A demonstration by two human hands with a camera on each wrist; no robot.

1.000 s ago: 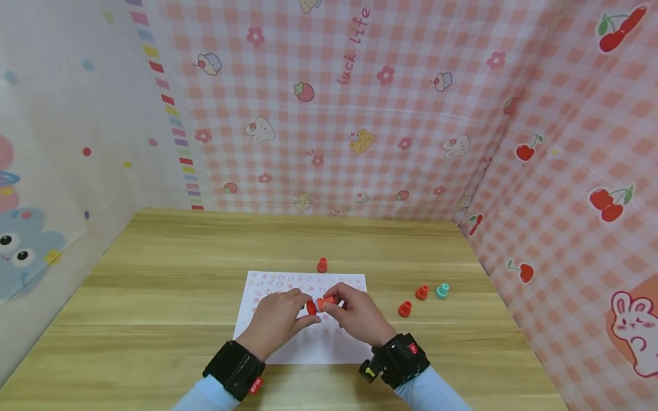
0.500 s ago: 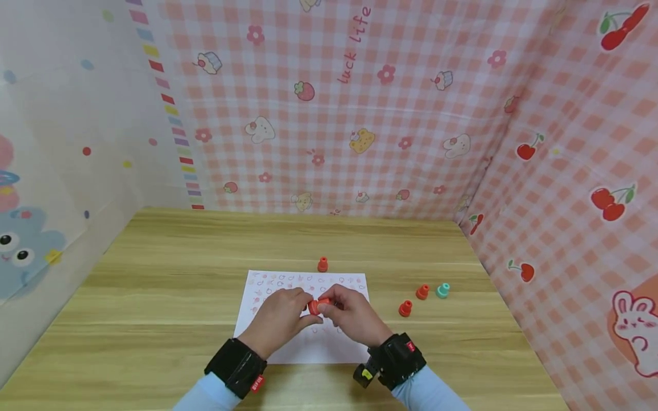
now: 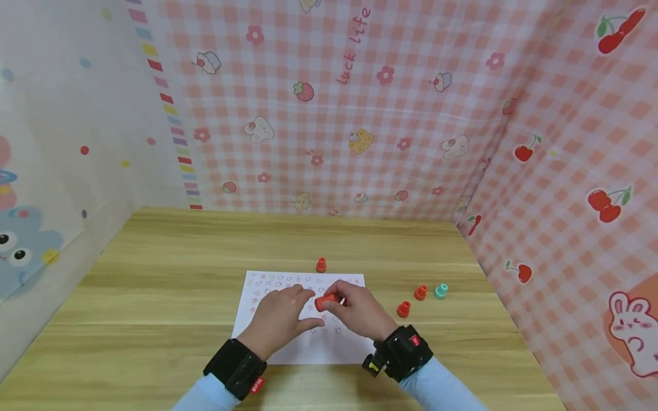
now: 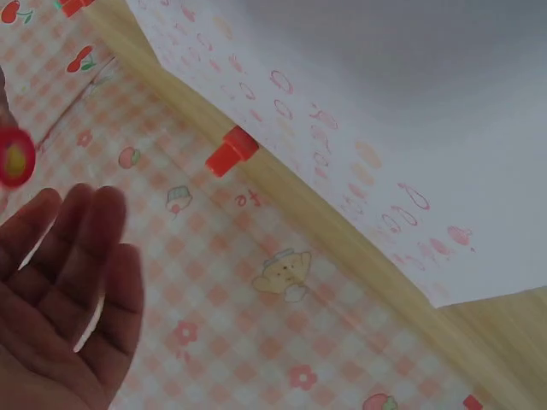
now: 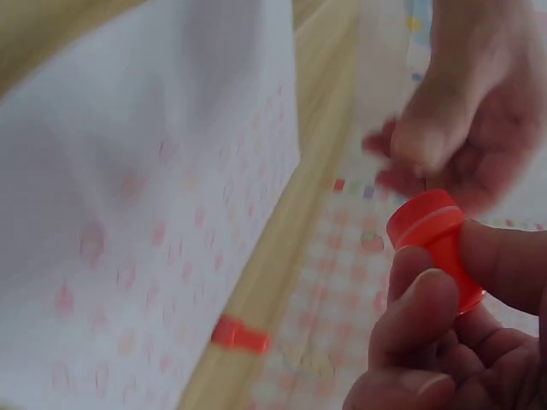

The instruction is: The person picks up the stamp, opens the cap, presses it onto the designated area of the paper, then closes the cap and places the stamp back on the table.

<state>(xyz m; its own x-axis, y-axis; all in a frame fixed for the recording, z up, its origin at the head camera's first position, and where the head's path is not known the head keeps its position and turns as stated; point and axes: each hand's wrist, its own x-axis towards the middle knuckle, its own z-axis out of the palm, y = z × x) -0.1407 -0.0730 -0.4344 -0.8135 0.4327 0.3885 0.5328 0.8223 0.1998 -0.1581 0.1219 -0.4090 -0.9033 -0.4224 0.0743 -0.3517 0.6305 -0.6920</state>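
Observation:
My right hand (image 3: 361,311) pinches a small red toy stamp (image 3: 325,301) between thumb and fingers above the paper. In the right wrist view the stamp (image 5: 440,243) has a wide red end with a pale line round it. A yellow mark in a red ring shows on the end of the stamp (image 4: 15,159) in the left wrist view. Just left of it, my left hand (image 3: 280,317) holds nothing, its thumb and fingers spread apart. Under both hands lies a white sheet of paper (image 3: 303,351) with rows of small red, pink and orange prints.
One red stamp (image 3: 321,265) stands behind the sheet's far edge. To the right are two more red stamps (image 3: 403,309) and a teal stamp (image 3: 441,291). Patterned cloth (image 3: 329,142) hangs behind the wooden table (image 3: 154,274) and along its sides.
The red cap at my left fingers and the stamp in my right hand came together. My left fingers have since let go and spread, while my right hand keeps the stamp.

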